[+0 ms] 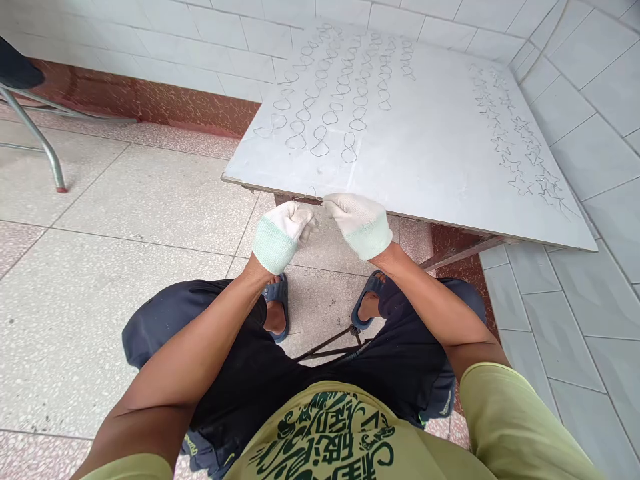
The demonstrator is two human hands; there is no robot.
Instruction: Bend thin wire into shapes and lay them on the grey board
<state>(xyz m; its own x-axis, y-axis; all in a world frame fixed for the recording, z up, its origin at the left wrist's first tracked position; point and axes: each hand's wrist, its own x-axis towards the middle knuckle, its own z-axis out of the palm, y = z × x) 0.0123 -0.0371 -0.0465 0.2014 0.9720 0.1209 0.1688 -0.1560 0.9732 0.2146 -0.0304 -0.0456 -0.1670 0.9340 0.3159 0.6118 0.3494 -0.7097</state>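
Observation:
My left hand (pixel 286 228), in a white knitted glove with a pale green cuff, is closed on a thin bent wire (pixel 314 191). Gloved the same way, my right hand (pixel 359 223) pinches the wire from the other side, its fingers pressed together. Both hands are close together just off the near edge of a white tabletop (pixel 425 160). The wire's full shape is partly hidden by the gloves. On the tabletop, rows of wire figure-eights (pixel 320 152) lie at the left, and star-shaped wires (pixel 520 185) lie at the right.
White tiled walls (pixel 260 37) border the table at the back and right. A metal chair leg (pixel 50 157) stands on the speckled floor (pixel 115 280) at the left. Below my hands are my sandalled feet (pixel 276 313) and a dark metal frame (pixel 330 343) between my legs.

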